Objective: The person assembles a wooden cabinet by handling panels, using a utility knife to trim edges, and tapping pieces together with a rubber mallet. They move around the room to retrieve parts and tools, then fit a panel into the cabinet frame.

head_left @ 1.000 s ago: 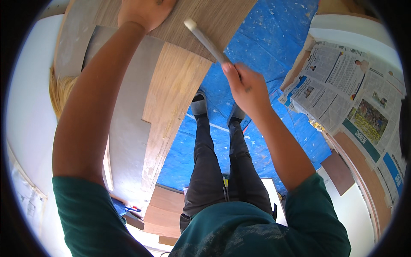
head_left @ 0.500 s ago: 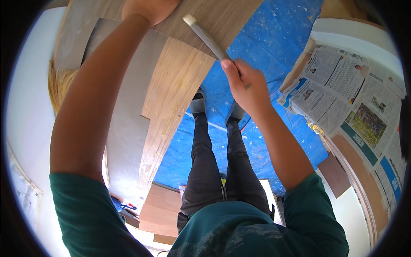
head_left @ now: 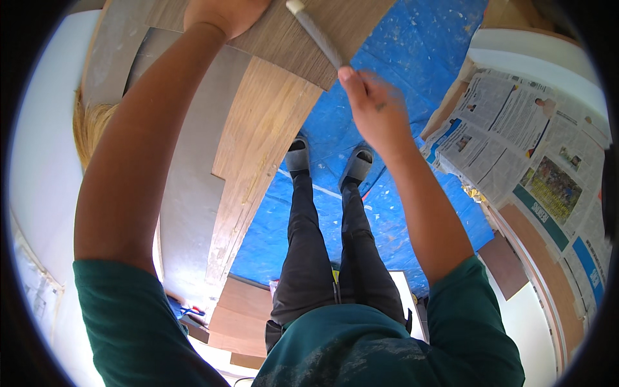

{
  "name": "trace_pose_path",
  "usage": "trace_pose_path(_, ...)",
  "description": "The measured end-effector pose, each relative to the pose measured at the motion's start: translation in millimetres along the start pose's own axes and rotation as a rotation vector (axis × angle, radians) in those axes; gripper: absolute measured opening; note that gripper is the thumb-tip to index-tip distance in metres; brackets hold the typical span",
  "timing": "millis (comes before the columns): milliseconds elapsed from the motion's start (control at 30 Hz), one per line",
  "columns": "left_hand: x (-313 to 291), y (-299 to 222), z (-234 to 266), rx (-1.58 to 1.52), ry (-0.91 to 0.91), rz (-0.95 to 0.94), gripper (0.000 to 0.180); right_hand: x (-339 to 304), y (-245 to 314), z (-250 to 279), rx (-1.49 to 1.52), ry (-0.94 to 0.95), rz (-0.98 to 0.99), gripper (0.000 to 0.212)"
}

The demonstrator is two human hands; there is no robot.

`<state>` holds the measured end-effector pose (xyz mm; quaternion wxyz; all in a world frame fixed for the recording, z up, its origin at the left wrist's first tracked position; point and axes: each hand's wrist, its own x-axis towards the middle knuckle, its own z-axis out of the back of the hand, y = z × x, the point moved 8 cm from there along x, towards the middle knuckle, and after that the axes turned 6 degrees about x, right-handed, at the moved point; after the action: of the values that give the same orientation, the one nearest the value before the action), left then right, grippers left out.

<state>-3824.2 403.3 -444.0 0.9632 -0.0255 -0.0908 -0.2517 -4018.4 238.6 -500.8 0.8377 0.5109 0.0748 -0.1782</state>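
My right hand (head_left: pixel 380 109) is closed round a narrow grey stick with a pale, blunt tip (head_left: pixel 316 33). The stick slants up and left over a brown wood-grain board (head_left: pixel 290 45); I cannot tell whether its tip touches that board. At the top edge my left hand (head_left: pixel 225 14) lies over the same board, with its fingers cut off by the picture's rim. Nearer to me, a lighter wood-grain board (head_left: pixel 261 109) and a grey panel (head_left: pixel 200 135) continue the surface.
A blue tarpaulin (head_left: pixel 406 58) with pale specks covers the floor under my slippers (head_left: pixel 358 164). On the right, newspaper sheets (head_left: pixel 503 122) cover a ledge beside a white wall. Blond hair-like strands (head_left: pixel 95 129) show behind my left forearm. A brown board (head_left: pixel 242 313) lies lower left.
My right hand has moved upward and slightly right, carrying the stick, whose tip is now closer to the top edge. More of the right slipper shows. My left hand has hardly moved.
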Motion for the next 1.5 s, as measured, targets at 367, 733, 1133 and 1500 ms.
trace_pose_path(367, 3.3, -11.0, -1.8, -0.029, 0.000, 0.009, 0.059, -43.8, -26.6, 7.3, -0.043, 0.044, -0.034, 0.048)
trace_pose_path(733, 3.2, -7.5, -5.5, -0.025, 0.017, 0.004, 0.060, -72.5, -41.0, 12.6, 0.060, 0.092, -0.216, 0.043)
trace_pose_path(1133, 2.4, -4.9, -8.4, -0.018, 0.047, 0.018, 0.060, -60.8, -39.8, 22.5, 0.090, 0.031, -0.175, 0.051)
trace_pose_path(1500, 1.2, -5.2, -4.9, -0.021, -0.014, -0.017, 0.059, 3.7, -36.1, 27.3, 0.114, 0.040, -0.216, 0.054)
